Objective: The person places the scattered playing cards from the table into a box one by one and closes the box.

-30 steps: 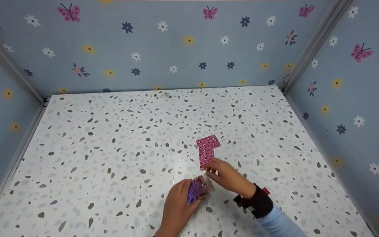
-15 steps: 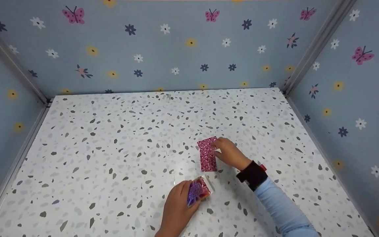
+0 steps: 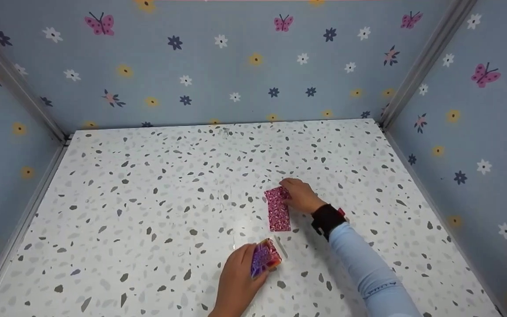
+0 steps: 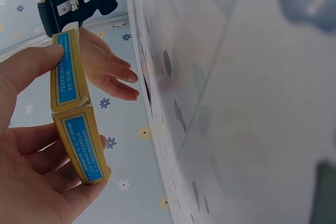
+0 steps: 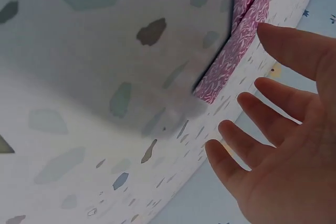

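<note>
In the head view my left hand (image 3: 239, 275) holds a small printed box (image 3: 266, 259), purple and red on top, near the table's front. From the left wrist view, the box (image 4: 80, 135) has yellow sides with blue labels, gripped between thumb and fingers; a whitish flap stands at its end. Pink-patterned cards (image 3: 278, 213) lie on the table beyond the box. My right hand (image 3: 301, 195) is over their far right corner, hiding part of them. The right wrist view shows the right hand (image 5: 283, 124) with fingers spread, beside two overlapping pink pieces (image 5: 231, 59).
The white speckled table (image 3: 148, 220) is bounded by a blue flowered back wall (image 3: 218, 66) and similar side walls, the right panel (image 3: 469, 154) among them. A dark band (image 3: 327, 220) circles the right wrist.
My right hand has moved away from the box to the far end of the pink cards. The crosswise piece there is now largely behind the hand. The left hand keeps holding the box.
</note>
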Motion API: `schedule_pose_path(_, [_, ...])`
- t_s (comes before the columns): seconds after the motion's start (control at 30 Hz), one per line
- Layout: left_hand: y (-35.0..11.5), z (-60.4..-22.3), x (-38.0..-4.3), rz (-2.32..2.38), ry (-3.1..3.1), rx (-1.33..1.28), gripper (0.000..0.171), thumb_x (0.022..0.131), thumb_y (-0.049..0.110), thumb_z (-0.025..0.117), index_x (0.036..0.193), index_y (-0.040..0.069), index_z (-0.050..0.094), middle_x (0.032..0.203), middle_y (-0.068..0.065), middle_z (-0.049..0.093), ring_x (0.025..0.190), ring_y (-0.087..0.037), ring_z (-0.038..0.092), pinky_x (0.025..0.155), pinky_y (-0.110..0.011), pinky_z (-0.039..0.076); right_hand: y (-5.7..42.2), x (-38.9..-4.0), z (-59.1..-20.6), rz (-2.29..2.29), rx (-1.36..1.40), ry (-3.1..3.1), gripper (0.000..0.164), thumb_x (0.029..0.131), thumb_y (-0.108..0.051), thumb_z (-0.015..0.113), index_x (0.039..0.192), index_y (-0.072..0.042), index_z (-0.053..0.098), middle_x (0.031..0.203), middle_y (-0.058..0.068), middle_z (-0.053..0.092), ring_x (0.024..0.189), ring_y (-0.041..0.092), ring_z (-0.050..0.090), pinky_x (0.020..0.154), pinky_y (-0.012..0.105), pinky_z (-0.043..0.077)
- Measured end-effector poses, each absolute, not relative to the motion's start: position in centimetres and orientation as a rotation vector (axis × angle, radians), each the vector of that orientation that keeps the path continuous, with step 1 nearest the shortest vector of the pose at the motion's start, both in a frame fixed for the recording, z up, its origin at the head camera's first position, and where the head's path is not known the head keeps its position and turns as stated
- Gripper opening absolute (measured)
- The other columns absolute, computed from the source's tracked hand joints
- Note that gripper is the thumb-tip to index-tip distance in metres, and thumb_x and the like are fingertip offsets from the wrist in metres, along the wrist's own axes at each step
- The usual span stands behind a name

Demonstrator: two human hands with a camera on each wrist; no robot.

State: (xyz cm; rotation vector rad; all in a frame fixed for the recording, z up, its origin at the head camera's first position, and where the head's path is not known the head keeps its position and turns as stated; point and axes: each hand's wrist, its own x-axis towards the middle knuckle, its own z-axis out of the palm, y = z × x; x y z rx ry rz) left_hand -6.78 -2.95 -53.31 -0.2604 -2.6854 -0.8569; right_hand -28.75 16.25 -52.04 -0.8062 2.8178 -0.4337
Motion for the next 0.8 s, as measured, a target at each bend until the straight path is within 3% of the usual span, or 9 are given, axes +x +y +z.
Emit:
schedule_pose_path(0.4, [-3.0, -53.3, -6.7, -0.876, -2.711, -0.244, 0.062, 0.072, 0.036, 0.077, 0.122, 0.005, 0.055, 0.116, -0.006, 0.059, 0.107, -0.022, 0.056, 0.094, -0.038, 0.049, 16.4, -29.8, -52.8, -0.427, -0.754, 2.804, 0.057, 0.082, -0.017, 0.069, 0.132, 0.0, 0.047, 0.135, 0.02, 0.049, 0.126, 0.037, 0.044, 0.107, 0.052, 0.035])
schedule_pose_path(0.6, [-3.0, -53.2, -6.8, -0.877, -2.733, -0.233, 0.064, 0.073, 0.04, 0.075, 0.123, 0.005, 0.055, 0.116, -0.007, 0.058, 0.108, -0.022, 0.056, 0.094, -0.038, 0.049, 16.4, -30.1, -52.7, -0.371, -0.816, 2.835, 0.047, 0.08, -0.019, 0.071, 0.121, -0.002, 0.057, 0.121, 0.018, 0.055, 0.109, 0.039, 0.052, 0.09, 0.052, 0.045])
schedule_pose_path(0.8, [-3.0, -53.2, -6.9, -0.88, -2.725, -0.229, 0.061, 0.074, 0.039, 0.076, 0.121, 0.006, 0.056, 0.115, -0.006, 0.058, 0.106, -0.021, 0.057, 0.092, -0.038, 0.05, 16.5, -30.2, -52.5, -0.42, -0.687, 2.808, 0.04, 0.078, -0.019, 0.072, 0.113, -0.004, 0.059, 0.113, 0.018, 0.053, 0.101, 0.037, 0.049, 0.086, 0.049, 0.042])
